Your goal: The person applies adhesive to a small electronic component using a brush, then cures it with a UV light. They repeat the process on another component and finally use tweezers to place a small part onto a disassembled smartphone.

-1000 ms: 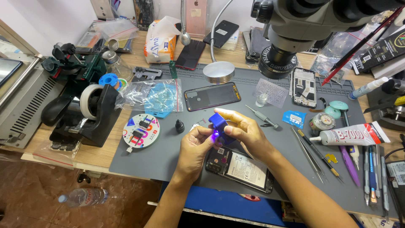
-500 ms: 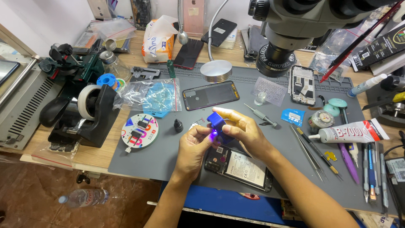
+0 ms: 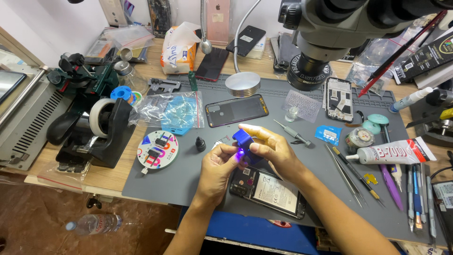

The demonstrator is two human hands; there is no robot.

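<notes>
My right hand (image 3: 272, 150) holds a small blue lamp (image 3: 243, 141) that glows violet at its tip. My left hand (image 3: 218, 167) is pinched close under that glow, fingertips touching something too small to make out. Both hands hover just above an opened phone (image 3: 267, 191) with its back off and its battery showing, lying on the grey work mat (image 3: 188, 182). A small black cap (image 3: 200, 143) stands left of my left hand.
A microscope head (image 3: 325, 33) hangs over the mat's far side. A phone frame (image 3: 236, 110), a screwdriver (image 3: 292, 133), tweezers (image 3: 347, 172), a glue tube (image 3: 391, 153), a round white disc (image 3: 158, 150) and a tape dispenser (image 3: 101, 127) surround the hands. A water bottle (image 3: 94, 223) lies on the floor.
Both hands stay together over the opened phone; the lamp and fingers have barely shifted.
</notes>
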